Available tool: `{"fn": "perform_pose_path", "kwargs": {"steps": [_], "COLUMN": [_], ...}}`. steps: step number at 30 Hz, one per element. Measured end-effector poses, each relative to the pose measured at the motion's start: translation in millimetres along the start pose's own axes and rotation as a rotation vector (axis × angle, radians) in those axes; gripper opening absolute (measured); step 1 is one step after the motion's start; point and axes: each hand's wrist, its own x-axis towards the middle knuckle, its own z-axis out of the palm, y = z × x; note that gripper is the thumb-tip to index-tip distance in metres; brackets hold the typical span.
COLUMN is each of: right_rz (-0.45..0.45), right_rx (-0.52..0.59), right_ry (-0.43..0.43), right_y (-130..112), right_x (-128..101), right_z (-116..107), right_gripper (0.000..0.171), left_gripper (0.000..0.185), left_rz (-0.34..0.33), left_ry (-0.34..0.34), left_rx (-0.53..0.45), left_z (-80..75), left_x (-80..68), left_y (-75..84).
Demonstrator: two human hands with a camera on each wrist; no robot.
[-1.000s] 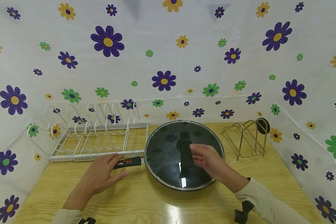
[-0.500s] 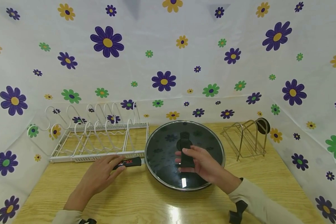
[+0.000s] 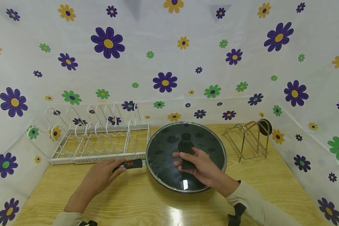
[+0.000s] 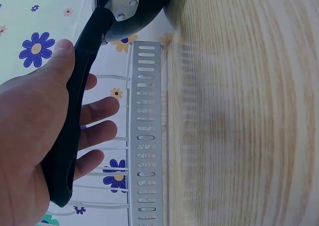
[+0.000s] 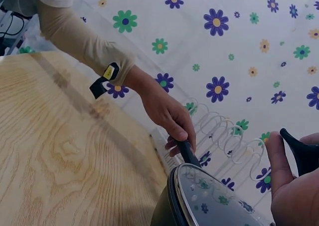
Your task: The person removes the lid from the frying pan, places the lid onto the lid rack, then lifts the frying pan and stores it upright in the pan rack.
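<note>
A wide frying pan [image 4: 149,11] stands mid-table, covered by a dark glass lid [image 3: 164,138] with a metal rim. My left hand [image 3: 97,177] grips the pan's black handle [image 3: 135,163], which points left; in the left wrist view the thumb lies along it and the fingers reach behind. The lid's upright black handle [image 3: 186,138] sits between the thumb and fingers of my right hand [image 3: 207,169], the fingertips showing on its far side. In the right wrist view this lid handle [image 5: 301,156] is partly cut off by the frame edge.
A white wire dish rack [image 3: 101,153] stands behind my left hand, its front rail close to the pan handle. At the back right stands a small metal rack [image 3: 244,141] with a black disc [image 3: 265,127] at its far end. Flowered sheeting [image 3: 135,69] encloses the wooden table [image 3: 147,207].
My right hand has moved left onto the lid's handle, bringing thumb and fingers around it. The left thumb has closed in on the pan handle. Pan and lid stay in place.
</note>
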Motion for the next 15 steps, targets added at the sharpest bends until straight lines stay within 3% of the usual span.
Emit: {"fn": "perform_pose_path", "kwargs": {"steps": [5, 12, 15], "right_rz": [-0.001, -0.011, -0.014], "right_rx": [0.016, 0.003, -0.002], "right_ry": [-0.010, -0.044, -0.045], "right_y": [-1.1, -0.9, -0.5], "right_x": [0.3, -0.4, -0.4], "right_z": [0.7, 0.5, 0.5], "right_gripper": [0.092, 0.071, 0.071], "left_gripper": [0.040, 0.040, 0.040], "left_rz": [0.007, -0.006, -0.008], "left_ry": [0.017, 0.013, 0.017], "left_rx": [-0.010, -0.017, -0.023], "left_z": [1.2, 1.7, 1.6], "left_x": [-0.2, -0.5, -0.6], "left_y": [0.3, 0.4, 0.5]}}
